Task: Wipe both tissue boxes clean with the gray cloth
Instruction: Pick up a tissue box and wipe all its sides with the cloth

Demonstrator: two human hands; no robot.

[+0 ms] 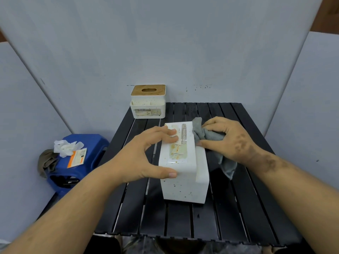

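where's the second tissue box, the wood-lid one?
In the head view, the white speckled tissue box with the wooden lid stands upright at the far left corner of the black slatted table, against the gray wall, beyond the left hand.

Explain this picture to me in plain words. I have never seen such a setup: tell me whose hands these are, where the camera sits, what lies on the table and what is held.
No machine here: a person wears one camera on the head, looking down at their own hands. The left hand steadies a white tissue box lying on its side on the black slatted table. The right hand grips a gray cloth against that box. A second tissue box, with a wooden lid, stands at the far left corner.
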